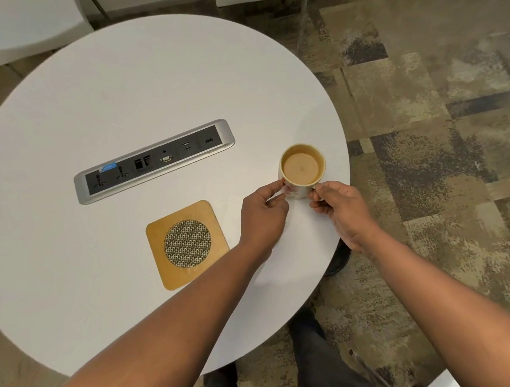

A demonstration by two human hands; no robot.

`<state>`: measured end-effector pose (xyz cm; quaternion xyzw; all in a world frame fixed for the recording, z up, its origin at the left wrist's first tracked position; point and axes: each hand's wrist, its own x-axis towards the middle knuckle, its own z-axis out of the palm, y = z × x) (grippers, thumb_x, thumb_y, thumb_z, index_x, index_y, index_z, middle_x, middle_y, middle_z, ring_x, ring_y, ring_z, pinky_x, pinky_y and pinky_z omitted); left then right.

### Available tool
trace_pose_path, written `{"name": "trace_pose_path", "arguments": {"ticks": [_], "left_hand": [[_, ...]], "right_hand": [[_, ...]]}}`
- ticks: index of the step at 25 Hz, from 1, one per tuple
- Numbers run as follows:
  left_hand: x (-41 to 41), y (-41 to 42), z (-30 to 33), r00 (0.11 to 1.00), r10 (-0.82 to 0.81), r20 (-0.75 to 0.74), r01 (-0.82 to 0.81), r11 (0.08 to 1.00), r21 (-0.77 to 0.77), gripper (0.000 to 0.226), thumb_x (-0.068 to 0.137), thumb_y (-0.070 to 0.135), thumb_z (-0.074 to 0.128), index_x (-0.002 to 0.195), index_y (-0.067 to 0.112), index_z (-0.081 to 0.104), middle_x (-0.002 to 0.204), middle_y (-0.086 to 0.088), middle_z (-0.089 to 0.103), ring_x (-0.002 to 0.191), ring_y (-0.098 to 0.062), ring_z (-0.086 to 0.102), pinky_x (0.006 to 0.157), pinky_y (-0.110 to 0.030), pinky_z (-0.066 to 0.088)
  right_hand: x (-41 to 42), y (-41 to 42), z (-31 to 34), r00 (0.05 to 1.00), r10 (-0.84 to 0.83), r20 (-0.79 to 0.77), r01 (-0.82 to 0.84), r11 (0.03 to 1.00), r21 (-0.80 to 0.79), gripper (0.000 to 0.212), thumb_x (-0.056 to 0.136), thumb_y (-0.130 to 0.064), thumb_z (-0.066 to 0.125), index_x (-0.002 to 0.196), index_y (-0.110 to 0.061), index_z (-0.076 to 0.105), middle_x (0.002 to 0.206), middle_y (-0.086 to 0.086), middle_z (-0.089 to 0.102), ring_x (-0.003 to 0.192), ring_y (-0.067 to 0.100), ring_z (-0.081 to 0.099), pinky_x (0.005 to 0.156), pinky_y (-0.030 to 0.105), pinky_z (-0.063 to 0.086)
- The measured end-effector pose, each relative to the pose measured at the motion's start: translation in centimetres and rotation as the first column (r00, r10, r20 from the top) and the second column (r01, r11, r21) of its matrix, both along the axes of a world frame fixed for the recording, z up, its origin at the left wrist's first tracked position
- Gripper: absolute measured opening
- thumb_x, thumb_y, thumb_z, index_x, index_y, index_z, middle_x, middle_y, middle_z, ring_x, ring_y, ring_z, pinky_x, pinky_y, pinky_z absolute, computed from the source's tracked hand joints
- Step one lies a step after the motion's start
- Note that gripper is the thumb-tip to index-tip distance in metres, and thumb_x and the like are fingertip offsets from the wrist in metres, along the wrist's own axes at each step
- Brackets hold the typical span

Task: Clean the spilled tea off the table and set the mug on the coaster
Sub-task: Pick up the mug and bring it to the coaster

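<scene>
Now mug [303, 167] of milky tea stands on table [115, 91] near 3 o'clock edge. Left hand [263, 215] pinches mug's left side, fingers curled. Right hand [338, 206] grips handle side, fingers closed round it. Coaster [187, 244] at 8 o'clock from mug, apart. Socket strip [153, 161] at 9 o'clock from mug.

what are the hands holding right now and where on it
Both hold the mug: left hand fingertips on its left side, right hand at the handle side.
</scene>
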<state>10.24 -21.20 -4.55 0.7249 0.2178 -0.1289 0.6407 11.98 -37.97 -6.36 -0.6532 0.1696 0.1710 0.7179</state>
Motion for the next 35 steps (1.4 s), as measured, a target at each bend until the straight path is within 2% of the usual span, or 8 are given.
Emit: {"name": "trace_pose_path", "arguments": {"ticks": [4,9,11,14,23,26,32,35], "left_hand": [[-1.4,2.9,1.0,0.998,0.039,0.051,-0.041,0.999,0.021,0.043,0.093,-0.001,0.057,0.120,0.030,0.072,0.081,0.038,0.071,0.073,0.006,0.061,0.064,-0.005,0.048],[-3.9,8.3,1.4,0.985,0.152,0.078,-0.157,0.986,0.064,0.039,0.094,-0.002,0.058,0.123,0.019,0.073,0.100,0.019,0.072,0.086,0.014,0.065,0.071,-0.005,0.049],[-5.1,10.4,1.5,0.977,0.202,0.071,-0.206,0.977,0.056,0.039,0.094,-0.003,0.058,0.119,0.022,0.074,0.100,0.020,0.072,0.084,0.017,0.065,0.073,-0.003,0.048],[-6.9,13.7,1.8,0.963,0.262,0.068,-0.265,0.963,0.041,0.044,0.094,-0.003,0.057,0.103,0.035,0.076,0.093,0.023,0.077,0.088,0.010,0.069,0.075,-0.008,0.051],[-11.4,20.0,0.0,0.932,0.364,0.010,-0.363,0.929,0.063,0.037,0.092,-0.006,0.055,0.106,0.018,0.079,0.098,0.006,0.080,0.090,-0.011,0.073,0.081,-0.024,0.057],[-11.7,20.4,-0.4,0.931,0.364,0.003,-0.364,0.930,0.059,0.034,0.092,-0.005,0.056,0.106,0.017,0.079,0.101,0.007,0.079,0.094,-0.008,0.074,0.079,-0.017,0.057],[-11.6,20.3,-0.6,0.932,0.361,0.006,-0.361,0.930,0.069,0.033,0.092,-0.004,0.056,0.107,0.013,0.079,0.099,0.007,0.079,0.088,0.000,0.073,0.076,-0.015,0.056],[-11.6,20.3,-0.9,0.929,0.370,0.007,-0.369,0.926,0.079,0.032,0.092,-0.004,0.056,0.105,0.014,0.079,0.099,0.007,0.079,0.089,-0.001,0.073,0.077,-0.016,0.056]], "right_hand": [[-0.8,2.3,1.1,0.997,0.077,0.014,-0.077,0.997,-0.004,0.024,0.091,-0.026,0.059,0.071,-0.022,0.072,0.081,0.004,0.068,0.081,0.019,0.059,0.081,0.034,0.049],[-2.6,7.7,1.8,0.981,0.196,0.010,-0.196,0.981,-0.011,0.023,0.087,-0.032,0.058,0.072,-0.024,0.074,0.084,0.002,0.071,0.083,0.019,0.062,0.081,0.033,0.051],[-3.6,10.1,1.7,0.974,0.228,0.013,-0.228,0.974,0.013,0.022,0.088,-0.028,0.058,0.074,-0.022,0.074,0.083,0.002,0.072,0.083,0.017,0.063,0.081,0.032,0.051],[-5.2,13.7,1.4,0.957,0.290,0.006,-0.290,0.956,0.032,0.023,0.094,-0.019,0.056,0.079,-0.018,0.074,0.083,0.001,0.073,0.083,0.014,0.065,0.082,0.031,0.051],[-9.8,20.2,0.1,0.914,0.399,-0.075,-0.398,0.917,0.032,0.023,0.096,-0.015,0.056,0.081,-0.012,0.074,0.088,0.007,0.072,0.089,0.019,0.065,0.091,0.038,0.053],[-10.2,20.7,0.0,0.920,0.382,-0.093,-0.380,0.924,0.034,0.024,0.096,-0.014,0.056,0.081,-0.014,0.074,0.090,0.008,0.074,0.090,0.019,0.067,0.089,0.034,0.054],[-10.4,20.7,0.2,0.918,0.384,-0.094,-0.385,0.923,0.018,0.023,0.097,-0.014,0.056,0.084,-0.012,0.074,0.096,0.020,0.071,0.089,0.020,0.065,0.092,0.038,0.054],[-10.5,20.6,0.1,0.913,0.398,-0.089,-0.399,0.917,0.006,0.022,0.098,-0.016,0.056,0.085,-0.013,0.074,0.096,0.017,0.072,0.087,0.017,0.066,0.088,0.034,0.055]]}}
